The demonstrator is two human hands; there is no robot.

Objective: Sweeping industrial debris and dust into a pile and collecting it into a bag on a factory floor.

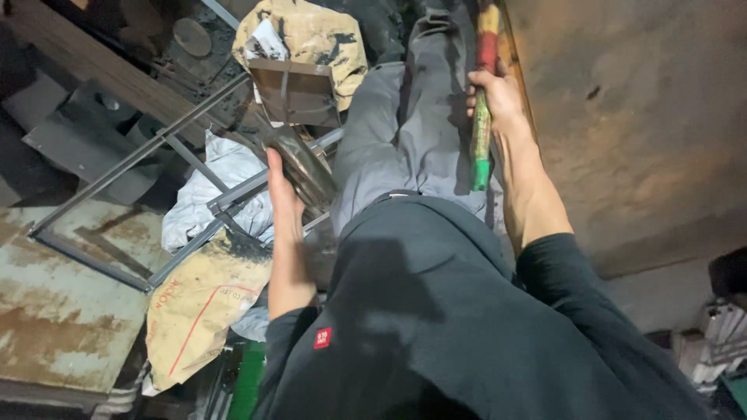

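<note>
Left hand (pixel 282 194) grips a metal piece (pixel 305 167); right hand (pixel 498 97) holds a coloured stick (pixel 482 132).

floor: rusty metal sheet (pixel 54 311)
on it: grey steel frame (pixel 117 167), tan sack (pixel 198 307), white cloth (pixel 222 190), dark scrap plates (pixel 85 140)

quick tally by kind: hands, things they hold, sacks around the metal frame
hands: 2, left hand and right hand
held things: 2, metal piece in the left, red and green stick in the right
sacks: 3, tan, white, tan
total: 7
</note>
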